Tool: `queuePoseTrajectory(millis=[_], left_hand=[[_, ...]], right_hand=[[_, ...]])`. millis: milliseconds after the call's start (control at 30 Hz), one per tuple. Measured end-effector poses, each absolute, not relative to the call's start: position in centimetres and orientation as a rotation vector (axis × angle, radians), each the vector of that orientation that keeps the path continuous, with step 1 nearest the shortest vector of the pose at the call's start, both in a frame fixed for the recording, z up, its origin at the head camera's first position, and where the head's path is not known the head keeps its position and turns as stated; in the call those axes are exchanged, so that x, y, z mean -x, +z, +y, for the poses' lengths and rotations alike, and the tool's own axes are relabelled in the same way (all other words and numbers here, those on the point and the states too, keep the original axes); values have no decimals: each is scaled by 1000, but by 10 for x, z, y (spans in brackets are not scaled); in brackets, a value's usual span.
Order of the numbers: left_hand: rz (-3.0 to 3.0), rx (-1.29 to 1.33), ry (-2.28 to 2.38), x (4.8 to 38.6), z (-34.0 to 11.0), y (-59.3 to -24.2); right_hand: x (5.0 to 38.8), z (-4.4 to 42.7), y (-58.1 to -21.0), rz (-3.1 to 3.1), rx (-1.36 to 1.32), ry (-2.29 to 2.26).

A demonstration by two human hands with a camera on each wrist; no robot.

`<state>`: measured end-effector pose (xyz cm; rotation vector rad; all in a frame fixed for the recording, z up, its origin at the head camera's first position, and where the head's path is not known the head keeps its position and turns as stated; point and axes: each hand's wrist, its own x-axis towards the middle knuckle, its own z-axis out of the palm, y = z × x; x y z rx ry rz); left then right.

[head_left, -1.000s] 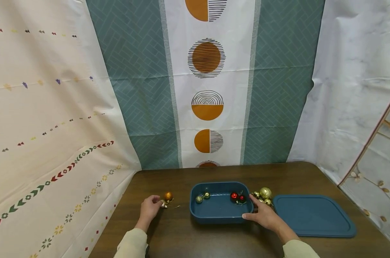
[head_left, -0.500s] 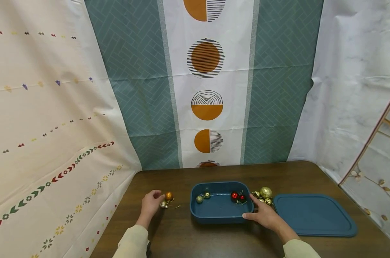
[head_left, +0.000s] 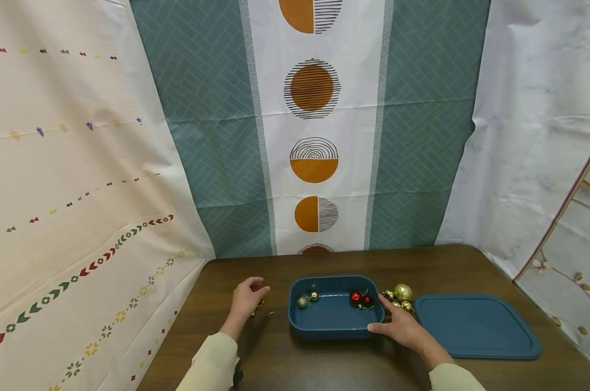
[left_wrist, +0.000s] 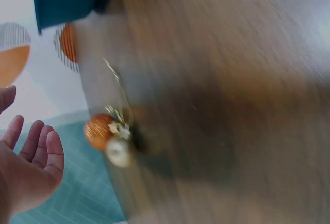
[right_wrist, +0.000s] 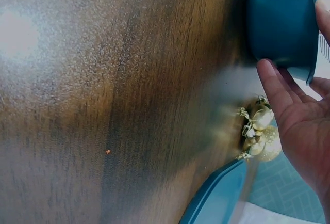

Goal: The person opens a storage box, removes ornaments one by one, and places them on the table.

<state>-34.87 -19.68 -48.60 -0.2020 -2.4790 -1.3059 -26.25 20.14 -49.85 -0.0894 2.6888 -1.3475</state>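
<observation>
Hovering near orange bauble (left_wrist: 97,132) and pale gold bauble (left_wrist: 120,154), lying on wooden tabletop (head_left: 314,364), with loosely opened left hand (head_left: 246,302), apart from both. Gripping blue storage box (head_left: 329,321), well right of this pair, by its right end with right hand (head_left: 401,329).

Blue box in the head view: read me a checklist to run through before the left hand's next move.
1. Blue box open: ok; its lid lies on the table to the right.
2. Box steadied: ok; the right hand holds its right end.
3. Left hand free: ok; it holds nothing.
4. Orange ornament in the box: not ok; it lies on the table beside a pale ornament.
5. Their gold cords untangled: cannot tell; the left wrist view is blurred.
</observation>
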Motion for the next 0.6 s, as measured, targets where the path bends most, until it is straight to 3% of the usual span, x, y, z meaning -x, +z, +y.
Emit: queuePoseTrajectory(millis=[600], left_hand=[[-2588,222,-1439,349,-136,-471]], right_hand=[[262,202,-498,2683,95,-1348]])
